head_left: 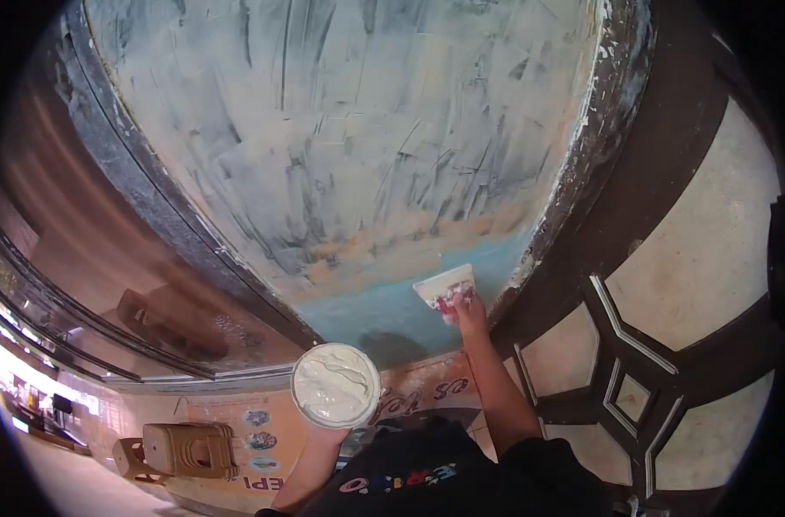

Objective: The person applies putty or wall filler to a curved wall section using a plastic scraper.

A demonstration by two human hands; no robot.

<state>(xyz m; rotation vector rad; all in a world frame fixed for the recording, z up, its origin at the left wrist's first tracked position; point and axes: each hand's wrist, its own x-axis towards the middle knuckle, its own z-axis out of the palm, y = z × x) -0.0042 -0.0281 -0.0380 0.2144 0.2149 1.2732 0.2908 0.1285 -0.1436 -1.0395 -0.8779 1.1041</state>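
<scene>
My left hand [325, 436] is closed around the lower side of a round tub [296, 392]. Thick white putty [334, 383] with a rough, stirred surface fills it close to the rim. In my right hand [468, 314] is a wide putty knife [445, 283] with putty smeared over its blade and a reddish part by the fingers. The blade is against or just in front of the blue lower strip of the wall panel [358, 310]; contact cannot be told. Above that strip, the panel [349, 129] carries streaky grey-white putty and orange patches.
Dark, putty-spattered frame edges [582, 146] border the panel. A brown-and-cream panelled door [668, 258] stands to the right. At the left are a glass pane [142, 284] and stacked brown plastic chairs [190, 450]. An orange printed banner [259, 431] hangs low behind the tub.
</scene>
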